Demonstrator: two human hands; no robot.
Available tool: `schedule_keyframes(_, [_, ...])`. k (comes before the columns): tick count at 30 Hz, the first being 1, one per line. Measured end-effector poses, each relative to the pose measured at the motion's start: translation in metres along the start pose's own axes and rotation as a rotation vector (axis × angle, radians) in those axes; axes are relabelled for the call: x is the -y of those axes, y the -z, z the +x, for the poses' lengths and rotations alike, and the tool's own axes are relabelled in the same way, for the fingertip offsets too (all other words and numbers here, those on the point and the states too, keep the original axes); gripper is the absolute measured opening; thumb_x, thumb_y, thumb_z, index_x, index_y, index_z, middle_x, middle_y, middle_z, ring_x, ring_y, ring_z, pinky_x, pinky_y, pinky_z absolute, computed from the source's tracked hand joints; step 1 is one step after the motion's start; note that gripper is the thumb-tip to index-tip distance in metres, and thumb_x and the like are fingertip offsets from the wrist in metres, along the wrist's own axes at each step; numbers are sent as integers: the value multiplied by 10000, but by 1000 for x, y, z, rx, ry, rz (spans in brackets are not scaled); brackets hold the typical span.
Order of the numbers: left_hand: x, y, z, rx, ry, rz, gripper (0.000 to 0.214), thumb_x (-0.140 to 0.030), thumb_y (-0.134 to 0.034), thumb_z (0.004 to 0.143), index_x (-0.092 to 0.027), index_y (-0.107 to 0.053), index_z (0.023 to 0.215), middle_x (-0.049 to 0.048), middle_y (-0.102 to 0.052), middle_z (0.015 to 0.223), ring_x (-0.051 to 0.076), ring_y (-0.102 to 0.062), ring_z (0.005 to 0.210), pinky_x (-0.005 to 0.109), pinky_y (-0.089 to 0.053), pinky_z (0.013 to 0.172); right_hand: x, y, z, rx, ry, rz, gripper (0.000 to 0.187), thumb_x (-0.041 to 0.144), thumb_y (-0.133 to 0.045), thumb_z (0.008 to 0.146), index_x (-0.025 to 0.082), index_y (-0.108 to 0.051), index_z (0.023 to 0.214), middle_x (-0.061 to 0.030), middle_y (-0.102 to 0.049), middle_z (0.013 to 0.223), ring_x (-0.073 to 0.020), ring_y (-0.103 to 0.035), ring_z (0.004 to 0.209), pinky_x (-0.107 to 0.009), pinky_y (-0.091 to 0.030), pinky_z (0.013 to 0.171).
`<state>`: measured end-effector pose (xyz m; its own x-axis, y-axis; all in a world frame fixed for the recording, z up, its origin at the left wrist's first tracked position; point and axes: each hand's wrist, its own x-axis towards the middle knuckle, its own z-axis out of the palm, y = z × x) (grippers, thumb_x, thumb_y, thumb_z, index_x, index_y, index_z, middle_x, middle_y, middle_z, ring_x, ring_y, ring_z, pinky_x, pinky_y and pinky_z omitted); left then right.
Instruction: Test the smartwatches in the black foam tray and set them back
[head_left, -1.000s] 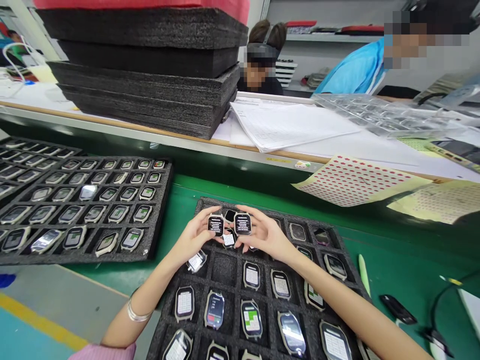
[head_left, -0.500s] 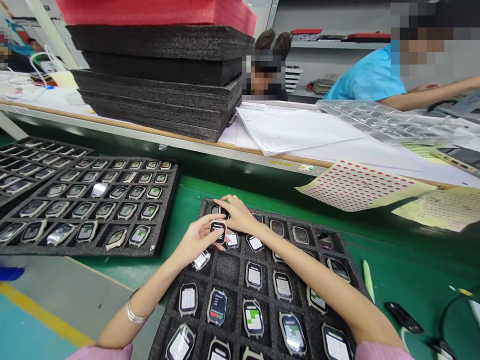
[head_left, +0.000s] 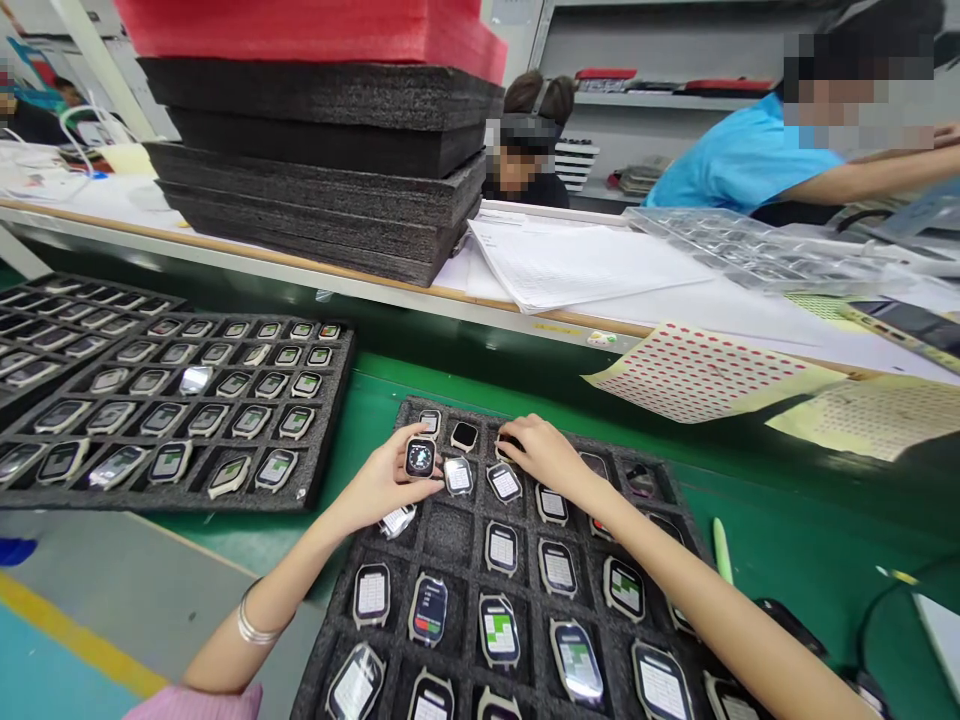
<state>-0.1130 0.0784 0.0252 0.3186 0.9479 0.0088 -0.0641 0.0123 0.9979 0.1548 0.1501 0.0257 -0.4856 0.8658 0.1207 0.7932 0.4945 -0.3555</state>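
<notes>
My left hand [head_left: 386, 478] is closed around a strapless smartwatch [head_left: 420, 457] with a lit dark face, held over the top left of a black foam tray [head_left: 448, 532]. My right hand [head_left: 541, 452] reaches to the tray's back row. Its fingertips are pinched at the edge of another smartwatch [head_left: 504, 447], which they mostly cover. Between my hands, a watch with a dark screen [head_left: 464, 435] lies in its compartment. Several watches with white or green-and-white screens fill other compartments, such as the watch [head_left: 499, 632] nearer me.
A second foam tray of watches [head_left: 330, 400] lies to the left. Stacked black foam [head_left: 322, 170] stands on the shelf beyond. Papers [head_left: 577, 265] and a sticker sheet [head_left: 697, 372] overlap the shelf's edge. A green pen-like stick [head_left: 721, 550] rests at right. Two people sit opposite.
My right hand has moved right, from beside my left hand to a watch in the back row. The screen of the watch in my left hand went from text to a pictured face.
</notes>
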Motion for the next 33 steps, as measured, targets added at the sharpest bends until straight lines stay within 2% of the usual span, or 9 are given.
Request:
schedule_keyframes(3, [13,8,3,-46,-31,236,618,-181,-670,739,-194,-422,1305,61,-626,960,192,-636,820,345,-536,771,0,-5,-4,-33,-56,69,156,222,-644,813,103,-672,911,-150,-642,843,-302,-576,834,-402,-426,758])
schedule_keyframes(6, [21,10,8,-50,-36,327,591,-196,-655,745,-188,-434,1293,30,-597,883,161,-599,685,296,-522,646,4,-5,-8,-57,-56,187,161,283,-657,806,126,-677,832,-122,-634,816,-286,-588,820,-402,-447,756])
schedule_keyframes(9, [20,3,13,-60,-37,246,558,-203,-668,733,-190,-452,1248,37,-589,927,162,-597,725,278,-508,643,14,1,-17,-88,-20,339,203,350,-579,864,166,-666,871,-101,-640,925,-241,-601,865,-358,-478,758])
schedule_keyframes(11, [15,-4,17,-55,-37,141,531,-201,-686,718,-184,-466,1201,43,-593,948,170,-600,784,277,-504,675,21,7,-24,-98,-26,432,282,394,-491,913,161,-640,967,-96,-652,936,-203,-625,767,-305,-505,623])
schedule_keyframes(15, [-4,-25,29,-15,-52,-72,523,-167,-718,679,-172,-499,1154,51,-615,951,178,-592,875,282,-482,770,32,20,-39,-84,-205,867,397,417,-612,847,129,-587,1119,-89,-688,837,-95,-494,435,-199,-336,341])
schedule_keyframes(17, [-13,-35,34,-9,-41,-138,542,-160,-727,659,-162,-518,1159,48,-625,915,178,-593,853,273,-476,743,35,24,-45,-39,-270,1153,485,386,-670,813,150,-547,1218,-114,-693,922,-73,-459,439,-184,-314,342])
schedule_keyframes(21, [-21,-51,40,-27,22,-175,565,-189,-736,636,-139,-535,1162,41,-620,851,146,-568,682,226,-433,554,34,26,-52,41,-266,1500,491,346,-650,842,213,-513,1294,-128,-653,1088,-126,-580,655,-226,-470,503])
schedule_keyframes(26, [-11,-54,36,2,41,-129,517,-232,-716,688,-152,-543,1169,21,-585,820,91,-477,555,203,-380,478,28,20,-55,52,-253,1583,427,278,-692,820,206,-587,1228,-87,-662,1003,-93,-546,592,-227,-481,536])
schedule_keyframes(33, [-2,-52,28,-12,4,14,414,-271,-672,743,-190,-564,1134,8,-557,820,95,-457,551,215,-389,505,30,15,-59,178,-256,1694,524,302,-672,830,232,-505,1322,-99,-657,1018,-120,-584,606,-234,-473,506])
